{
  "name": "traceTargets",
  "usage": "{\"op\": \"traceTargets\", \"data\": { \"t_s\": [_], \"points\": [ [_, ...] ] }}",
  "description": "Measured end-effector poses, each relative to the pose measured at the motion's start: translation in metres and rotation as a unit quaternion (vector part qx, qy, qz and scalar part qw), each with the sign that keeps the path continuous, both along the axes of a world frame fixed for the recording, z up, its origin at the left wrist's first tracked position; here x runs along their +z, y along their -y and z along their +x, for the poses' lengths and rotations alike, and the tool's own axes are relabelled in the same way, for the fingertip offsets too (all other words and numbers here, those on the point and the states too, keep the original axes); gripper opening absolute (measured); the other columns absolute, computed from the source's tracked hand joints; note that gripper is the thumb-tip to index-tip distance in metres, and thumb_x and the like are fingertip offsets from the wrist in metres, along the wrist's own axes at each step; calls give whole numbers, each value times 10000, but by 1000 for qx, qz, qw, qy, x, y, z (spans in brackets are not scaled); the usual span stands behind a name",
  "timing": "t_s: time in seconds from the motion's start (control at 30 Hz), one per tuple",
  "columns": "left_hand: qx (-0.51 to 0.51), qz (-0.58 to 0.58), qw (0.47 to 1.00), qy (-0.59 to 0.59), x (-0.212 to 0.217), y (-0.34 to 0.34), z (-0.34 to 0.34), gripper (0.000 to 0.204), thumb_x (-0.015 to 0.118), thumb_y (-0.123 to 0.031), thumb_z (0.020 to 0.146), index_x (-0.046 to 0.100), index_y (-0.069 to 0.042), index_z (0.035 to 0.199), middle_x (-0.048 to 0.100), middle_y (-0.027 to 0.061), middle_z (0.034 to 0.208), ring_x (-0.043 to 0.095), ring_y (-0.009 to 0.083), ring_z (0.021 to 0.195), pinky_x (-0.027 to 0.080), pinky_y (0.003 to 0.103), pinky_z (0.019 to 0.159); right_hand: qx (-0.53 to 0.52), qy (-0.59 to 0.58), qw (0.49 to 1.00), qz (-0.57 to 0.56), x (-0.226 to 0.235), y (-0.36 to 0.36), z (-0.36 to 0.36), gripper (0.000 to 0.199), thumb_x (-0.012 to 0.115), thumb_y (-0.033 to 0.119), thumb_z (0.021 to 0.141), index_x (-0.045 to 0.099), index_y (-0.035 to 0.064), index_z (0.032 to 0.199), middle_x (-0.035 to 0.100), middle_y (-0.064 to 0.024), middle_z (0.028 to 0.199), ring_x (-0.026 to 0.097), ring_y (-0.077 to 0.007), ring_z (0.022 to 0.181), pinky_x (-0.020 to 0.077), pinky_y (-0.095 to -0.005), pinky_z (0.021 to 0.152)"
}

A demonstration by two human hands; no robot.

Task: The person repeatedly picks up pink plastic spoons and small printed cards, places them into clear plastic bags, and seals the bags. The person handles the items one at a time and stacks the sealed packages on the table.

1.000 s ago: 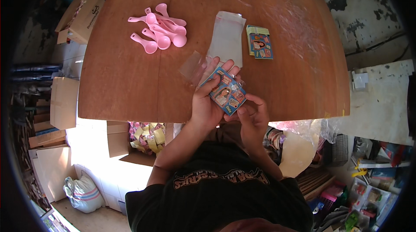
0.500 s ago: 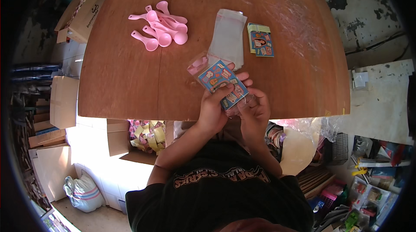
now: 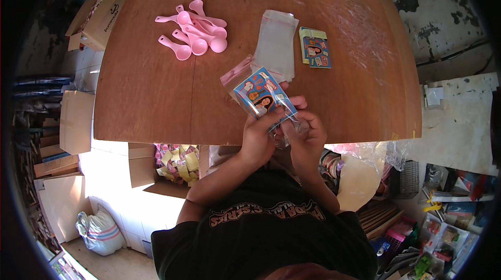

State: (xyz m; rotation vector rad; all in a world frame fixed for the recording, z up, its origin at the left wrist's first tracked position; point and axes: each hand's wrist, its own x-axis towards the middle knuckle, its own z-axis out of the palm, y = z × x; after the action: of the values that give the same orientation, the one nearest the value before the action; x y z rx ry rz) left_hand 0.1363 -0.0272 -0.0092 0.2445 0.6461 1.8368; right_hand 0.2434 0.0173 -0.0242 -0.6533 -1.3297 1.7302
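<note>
Above the table's near edge I hold a clear plastic bag with a blue printed card inside it. My left hand is closed around the card through the plastic, its thumb on top and fingers beneath. At the bag's lower right end, my right hand pinches the loose, crinkled plastic. The bag's far left end carries a pinkish strip. Just beyond lies a stack of clear flat bags. To its right sits a small stack of blue cards.
Several pink measuring spoons are heaped on the left of the wooden table. Thin plastic scraps lie at the far right. An open carton of wrapped items stands under the near edge, and another carton stands beyond the left edge.
The card and bag have tilted and shifted slightly up and left, so more of the card's printed face shows. My right fingers have drawn in on the bag's lower end.
</note>
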Motion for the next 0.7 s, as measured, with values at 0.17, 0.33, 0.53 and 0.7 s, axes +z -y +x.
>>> {"op": "traceTargets", "data": {
  "t_s": [0.17,0.33,0.53,0.7],
  "points": [
    [-5,30,1000,2,-3,1,8,508,512,-124,904,388,1,1380,542,162,1309,521,225,1205,392,349,1019,-26,44,999,-5,9,0,-6,283,630,-61,858,512,-31,1114,642,-120,1026,626,-138,950,519,-245,798],
    [-18,77,997,26,-13,3,9,550,539,-173,899,379,-17,1401,440,139,1418,413,241,1321,310,375,1097,-18,-33,999,-38,14,0,-8,331,626,-85,837,521,-34,1146,634,-113,1046,614,-144,982,506,-251,823],
    [96,110,987,62,-5,1,-9,517,470,-180,944,324,-27,1416,452,219,1385,492,317,1252,443,429,1009,39,-8,997,-72,13,1,1,365,615,-41,868,515,-48,1218,618,-117,1109,595,-128,991,499,-249,826],
    [14,87,996,34,-11,1,-11,523,449,-180,938,315,-6,1413,538,226,1298,500,332,1242,434,431,1014,33,30,992,-115,17,4,-2,256,610,-1,894,571,-71,1137,650,-99,1026,613,-101,894,503,-225,765]
  ]
}}
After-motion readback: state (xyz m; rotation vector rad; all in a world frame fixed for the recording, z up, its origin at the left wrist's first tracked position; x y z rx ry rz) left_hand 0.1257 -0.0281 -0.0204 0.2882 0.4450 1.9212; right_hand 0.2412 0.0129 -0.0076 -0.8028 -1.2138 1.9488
